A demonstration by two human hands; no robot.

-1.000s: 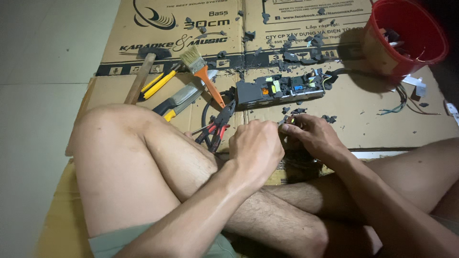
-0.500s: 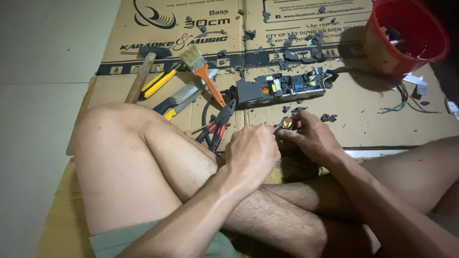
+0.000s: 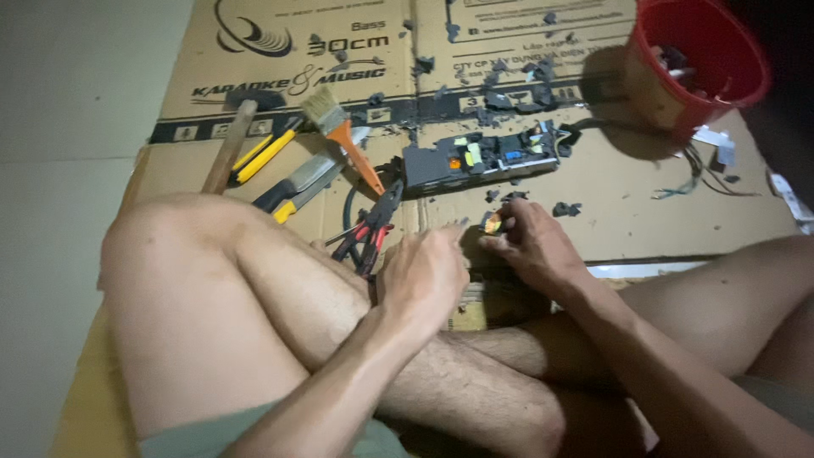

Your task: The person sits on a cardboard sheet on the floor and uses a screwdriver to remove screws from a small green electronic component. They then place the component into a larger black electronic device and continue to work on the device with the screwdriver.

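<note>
Fingers on a small part, clutter all round

Legs crossed on the cardboard (image 3: 543, 182), I have both hands meeting just past my knee. My right hand (image 3: 534, 246) is closed on a small yellowish part (image 3: 492, 223), pinched at the fingertips. My left hand (image 3: 424, 276) is curled beside it, knuckles up; whether it grips anything I cannot tell, since the fingers hide it.

The part is tiny and held only at the tips, so I judge that a twist too hard could flick it off into the dark crumbs scattered over the cardboard, where it would be hard to pick out. The red-handled pliers (image 3: 369, 229) lie touching distance from my left wrist, points toward my leg; a careless shift of the knee could catch them.

Further out sits the opened circuit board (image 3: 479, 159), with loose wires (image 3: 695, 182) trailing near the red bucket (image 3: 691, 64). The brush (image 3: 339, 136), knives (image 3: 297, 182) and hammer (image 3: 231, 144) crowd the left side, easy to knock.
</note>
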